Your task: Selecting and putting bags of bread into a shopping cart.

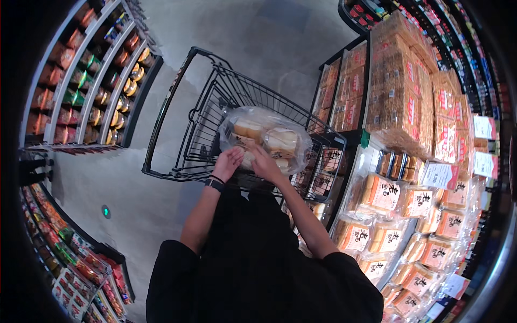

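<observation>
A large clear plastic bag point(301, 155) with several packs of bread point(281, 141) inside rests in or over the black wire shopping cart point(206, 117). My left hand point(229, 162) is at the bag's near left edge, palm turned up and fingers together. Beside it, my right hand point(264, 163) lies against the bag's near side, its fingertips close to the left ones. Whether either hand pinches the plastic cannot be told. A dark band and a watch are on my left wrist.
Bread packs point(381, 194) fill a display at the right, below stacked wrapped packages point(394, 89). Shelves of packaged goods point(87, 80) stand at the upper left, with another rack point(76, 258) at the lower left. Grey floor point(133, 189) runs beside the cart; someone's dark shoes show at the far left.
</observation>
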Motion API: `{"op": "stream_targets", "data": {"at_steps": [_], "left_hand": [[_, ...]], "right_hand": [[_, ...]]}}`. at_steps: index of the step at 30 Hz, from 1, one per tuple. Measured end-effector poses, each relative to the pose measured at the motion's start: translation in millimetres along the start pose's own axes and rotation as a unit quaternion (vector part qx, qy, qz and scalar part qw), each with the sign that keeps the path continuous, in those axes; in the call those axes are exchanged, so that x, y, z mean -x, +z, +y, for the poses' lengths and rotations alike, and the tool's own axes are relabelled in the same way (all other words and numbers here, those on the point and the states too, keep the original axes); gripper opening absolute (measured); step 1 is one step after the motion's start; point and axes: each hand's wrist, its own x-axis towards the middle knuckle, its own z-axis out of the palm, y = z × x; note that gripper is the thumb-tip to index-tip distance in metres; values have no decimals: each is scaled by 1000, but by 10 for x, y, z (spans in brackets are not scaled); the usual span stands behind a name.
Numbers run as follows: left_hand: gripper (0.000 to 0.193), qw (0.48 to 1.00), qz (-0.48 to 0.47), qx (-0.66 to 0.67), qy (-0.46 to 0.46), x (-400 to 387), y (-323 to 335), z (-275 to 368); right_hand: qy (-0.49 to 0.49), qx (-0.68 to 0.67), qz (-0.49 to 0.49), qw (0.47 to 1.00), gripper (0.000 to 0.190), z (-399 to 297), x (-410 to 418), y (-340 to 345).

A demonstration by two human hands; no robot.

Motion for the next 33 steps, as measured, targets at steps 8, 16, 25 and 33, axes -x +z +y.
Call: {"op": "stream_targets", "data": {"at_steps": [8, 16, 25, 33], "left_hand": [[36, 993, -50, 98, 40, 482, -198, 594], [41, 984, -72, 125, 105, 743, -439, 895], [37, 989, -92, 111, 42, 595, -356, 833], [33, 987, -135, 84, -26, 322, -48, 835]], "right_hand": [[100, 99, -41, 989, 57, 192, -1405, 295], [228, 405, -190, 865, 45, 736, -1634, 330], [130, 451, -213, 857, 18, 505, -1652, 126], [123, 339, -133, 923, 16, -85, -1448, -445]]}}
